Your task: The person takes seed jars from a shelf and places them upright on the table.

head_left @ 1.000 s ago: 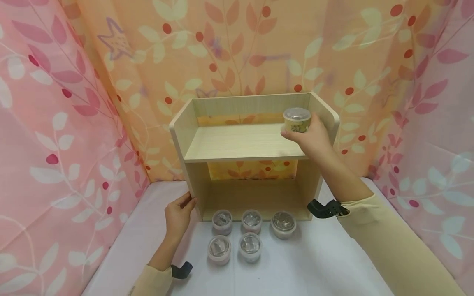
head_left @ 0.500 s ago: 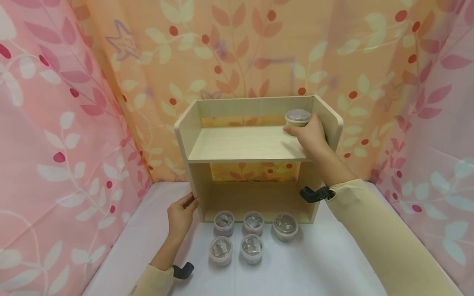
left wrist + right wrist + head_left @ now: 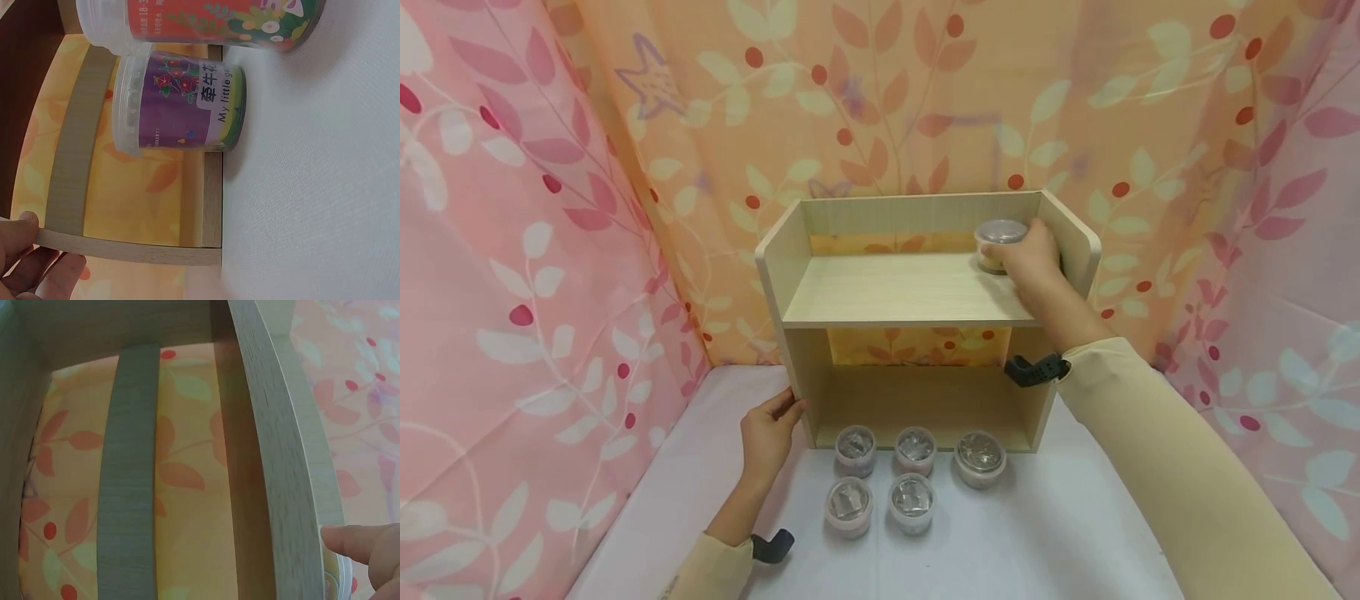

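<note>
A lidded round tub (image 3: pixel 1002 232) sits at the right end of the small wooden shelf's upper board (image 3: pixel 880 287). My right hand (image 3: pixel 1037 257) grips it, thumb across the front, other fingers mostly hidden behind. The right wrist view catches only a sliver of the tub (image 3: pixel 331 572) beside the thumb. Low on the shelf's left side panel (image 3: pixel 803 383), my left hand (image 3: pixel 766 435) pinches the front edge; its fingers lie on both sides of the panel in the left wrist view. A purple-labelled tub (image 3: pixel 181 103) and a red-labelled tub (image 3: pixel 219 22) appear there too.
Several clear-lidded tubs stand on the white cloth in front of the shelf, including a back-left tub (image 3: pixel 855 450), a front-middle tub (image 3: pixel 912 504) and a wider right tub (image 3: pixel 980 458). Patterned curtains (image 3: pixel 925 100) enclose the back and sides.
My right hand has lowered the tub onto the upper board, and the thumb has come further across its front. The left hand keeps its hold on the side panel.
</note>
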Demonstrator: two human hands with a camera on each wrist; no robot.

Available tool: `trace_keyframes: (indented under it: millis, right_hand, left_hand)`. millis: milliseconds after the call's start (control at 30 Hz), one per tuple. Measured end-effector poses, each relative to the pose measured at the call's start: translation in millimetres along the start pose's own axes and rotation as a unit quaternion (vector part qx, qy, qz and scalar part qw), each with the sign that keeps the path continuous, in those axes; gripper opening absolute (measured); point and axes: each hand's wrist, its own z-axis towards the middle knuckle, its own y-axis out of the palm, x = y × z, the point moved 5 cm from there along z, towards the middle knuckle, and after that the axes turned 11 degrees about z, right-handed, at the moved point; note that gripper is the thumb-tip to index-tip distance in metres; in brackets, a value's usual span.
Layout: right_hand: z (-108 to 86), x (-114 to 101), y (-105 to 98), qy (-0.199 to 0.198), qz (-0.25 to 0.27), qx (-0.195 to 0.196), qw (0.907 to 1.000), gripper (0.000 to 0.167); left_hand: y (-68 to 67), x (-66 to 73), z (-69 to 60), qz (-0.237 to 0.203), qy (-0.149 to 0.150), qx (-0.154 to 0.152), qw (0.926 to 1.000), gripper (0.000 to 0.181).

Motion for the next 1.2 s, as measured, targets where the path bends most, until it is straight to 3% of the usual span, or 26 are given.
trace_keyframes:
  millis: [367, 600, 1200]
  right_hand:
    - [10.0, -5.8, 0.9, -0.018, -0.022, -0.038, 0.9989, 0.103]
    - [7.0, -7.4, 2.1, -0.024, -0.008, -0.036, 0.9990, 0.103]
    - [-45.0, -15.9, -18.3, -0.050, 0.001, -0.078, 0.9957, 0.104]
  left_hand:
    - [-1.7, 4.0, 1.6, 0.017, -0.001, 0.009, 0.9998, 0.032]
    - [-1.9, 2.4, 1.5, 0.018, -0.004, 0.008, 0.9998, 0.031]
    - [0.0, 0.4, -0.1, 0.006, 0.007, 0.008, 0.9999, 0.031]
